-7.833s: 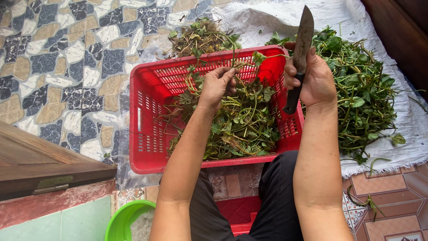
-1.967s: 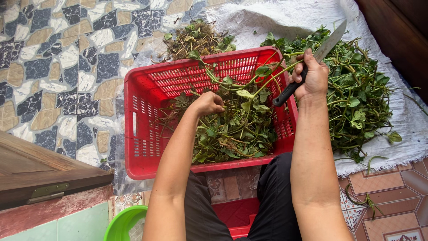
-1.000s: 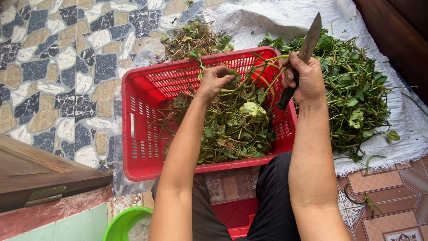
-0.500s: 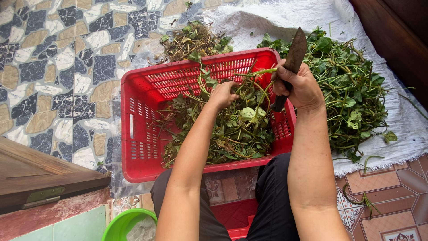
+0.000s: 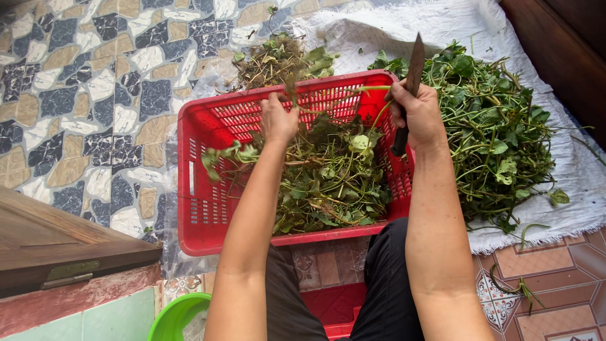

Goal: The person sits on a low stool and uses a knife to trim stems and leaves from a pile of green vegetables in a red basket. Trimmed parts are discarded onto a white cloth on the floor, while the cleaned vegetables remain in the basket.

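Observation:
A red plastic basket (image 5: 196,189) full of cut green stems and leaves (image 5: 328,183) sits on the floor in front of my knees. My left hand (image 5: 279,119) is raised over the basket's far side, pinching a thin stem. My right hand (image 5: 420,113) grips a dark-handled knife (image 5: 412,72) with the blade pointing up, and also touches the same long stem at the basket's right rim. A big heap of leafy green vines (image 5: 499,132) lies to the right on a white cloth (image 5: 568,189).
A small pile of trimmed scraps (image 5: 278,57) lies beyond the basket on the patterned stone floor (image 5: 82,95). A wooden board (image 5: 57,240) is at the left, a green bowl (image 5: 177,316) below it. A dark wooden edge (image 5: 555,38) runs along the right.
Both hands lifted toward the basket's far rim, pulling a stem up out of the greens. The knife tilted from leaning left to nearly upright.

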